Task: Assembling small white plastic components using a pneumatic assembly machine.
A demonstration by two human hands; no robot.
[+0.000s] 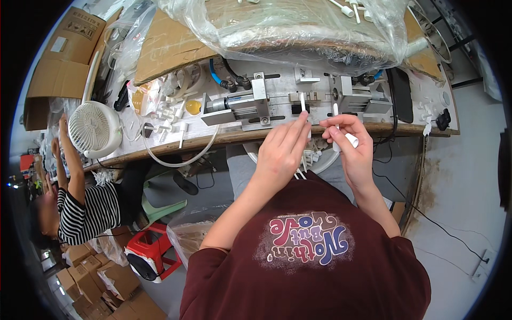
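My left hand (285,146) reaches to the counter (234,137) edge with fingers straight and close together; their tips meet the lower end of a white rod (302,100), which stands in front of the small metal holder (314,97) between two metal slides. I cannot tell whether those fingers grip it or the holder takes its weight. My right hand (352,146) pinches a white fitting (351,140) between thumb and fingers, just off the counter edge. I judge the work to be mid-cycle: one part is at the holder, another is in hand, and I see no join between them. Loose white parts (169,116) lie on the counter to the left; whether they are finished or waiting, I cannot tell.
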